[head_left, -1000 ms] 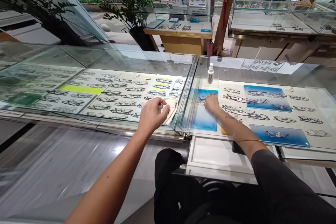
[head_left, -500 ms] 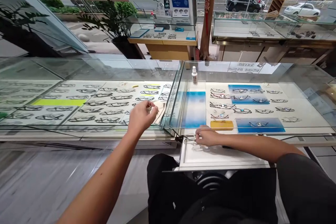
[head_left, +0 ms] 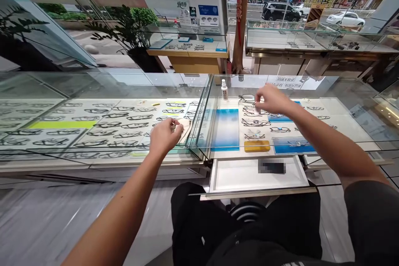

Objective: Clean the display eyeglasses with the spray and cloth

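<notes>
My left hand (head_left: 166,136) is over the left glass display case, its fingers closed on a beige cloth (head_left: 185,129) that sticks out to the right. My right hand (head_left: 272,99) is raised above the right display case. A pair of eyeglasses (head_left: 246,98) hangs from its pinched fingers, left of the hand. Below, inside the case, more eyeglasses (head_left: 255,122) lie in rows, partly hidden by my forearm. A white spray bottle (head_left: 224,90) stands to the left of the held pair.
An open white drawer (head_left: 233,174) juts out above my lap, with a dark, partly blurred object (head_left: 276,168) in it. Inside the right case are a blue panel (head_left: 225,129) and a yellow case (head_left: 257,146). Further display counters (head_left: 187,58) stand by the window.
My right hand has lifted the eyeglasses out of the drawer, up and forward over the right case. My left hand stays at about the same spot with the cloth. The view has shifted slightly.
</notes>
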Motion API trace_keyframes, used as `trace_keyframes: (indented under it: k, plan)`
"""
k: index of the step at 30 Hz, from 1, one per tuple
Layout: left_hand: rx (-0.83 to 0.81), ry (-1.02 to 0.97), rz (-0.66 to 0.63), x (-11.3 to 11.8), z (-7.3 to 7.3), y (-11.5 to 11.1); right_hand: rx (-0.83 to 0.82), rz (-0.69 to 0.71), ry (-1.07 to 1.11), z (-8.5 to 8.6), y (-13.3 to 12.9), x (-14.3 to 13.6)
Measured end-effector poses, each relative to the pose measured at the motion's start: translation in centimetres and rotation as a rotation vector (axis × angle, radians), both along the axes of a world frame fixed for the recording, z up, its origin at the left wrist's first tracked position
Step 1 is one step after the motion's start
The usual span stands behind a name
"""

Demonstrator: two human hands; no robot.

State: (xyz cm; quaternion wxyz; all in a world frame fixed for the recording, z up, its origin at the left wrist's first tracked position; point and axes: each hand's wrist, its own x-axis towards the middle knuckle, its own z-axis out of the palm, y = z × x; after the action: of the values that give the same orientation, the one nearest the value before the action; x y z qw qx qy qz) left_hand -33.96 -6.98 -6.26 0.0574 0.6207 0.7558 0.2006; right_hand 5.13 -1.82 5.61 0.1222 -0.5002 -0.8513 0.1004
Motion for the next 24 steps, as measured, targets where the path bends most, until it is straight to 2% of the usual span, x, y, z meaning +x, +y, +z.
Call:
trace_keyframes:
  k: [2,4,7,11,14,18,24]
  plan:
    - [0.0,0.003,0.0,0.0,0.0,0.1,0.024,-0.068,-0.116,-1.4,4.6,1.2]
    - [-0.005,0.011,0.003,0.0,0.0,0.1,0.103,-0.117,-0.193,-3.3,8.1,2.2]
    - [-0.011,0.008,0.0,0.1,0.0,0.1,0.251,-0.153,-0.261,-6.1,10.7,2.9]
    - [-0.007,-0.026,-0.011,0.2,0.0,0.2,0.266,-0.16,-0.323,-8.8,11.1,2.7]
    - [0.006,-0.029,-0.021,0.1,-0.2,0.2,0.209,-0.144,-0.312,-10.0,10.9,2.4]
    - [0.047,0.022,-0.05,-0.2,-0.8,0.4,0.163,-0.148,-0.304,-10.5,10.9,2.2]
    - [0.158,0.129,-0.131,-0.2,-1.3,0.5,0.119,-0.183,-0.285,-10.3,11.1,1.9]
